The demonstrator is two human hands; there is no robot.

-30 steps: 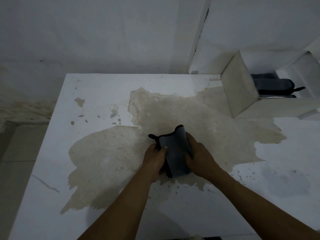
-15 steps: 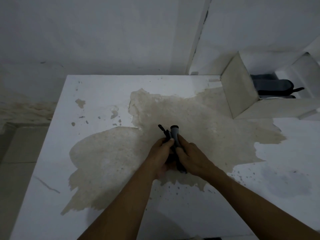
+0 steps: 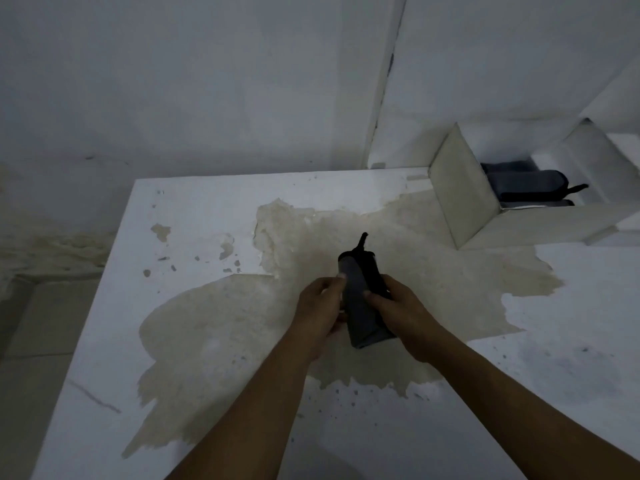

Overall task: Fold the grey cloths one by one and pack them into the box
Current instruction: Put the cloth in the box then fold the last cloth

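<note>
Head view: grey cloth point(image 3: 360, 303) folded narrow, soft, light; left hand point(image 3: 320, 308) and right hand point(image 3: 401, 313) fingers pinching its sides; grip mid-bundle so fold keeps.

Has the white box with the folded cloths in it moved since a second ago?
No. The box sits at the same far right spot on the table, its corner at the same edge of the beige stain.

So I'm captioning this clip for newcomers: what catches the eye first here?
The folded dark grey cloth, held upright mid-table between the left hand and right hand. Under them, a big beige patch of peeled surface spreads across the white table. At the far right stands an open white cardboard box with grey cloths already inside.
</note>
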